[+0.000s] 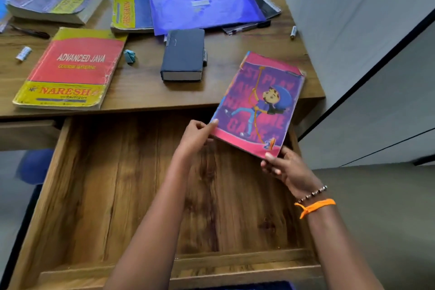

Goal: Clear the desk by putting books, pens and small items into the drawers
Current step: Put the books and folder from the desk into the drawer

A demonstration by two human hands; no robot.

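You hold the pink book (259, 103) over the open drawer (131, 183).
Your left hand (197, 135) pinches its near-left corner; your right hand (286, 167) grips its near edge, far end above the desk (141, 87).

wooden desk (146, 92): red java book (70, 68), black book (183, 54), blue folder (204, 4), two markers (23, 53), thick paperback (56, 2)

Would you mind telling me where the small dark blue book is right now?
In the head view, the dark blue book lies on the desk centre, just below the blue plastic folder, right of the red Advanced Java book.
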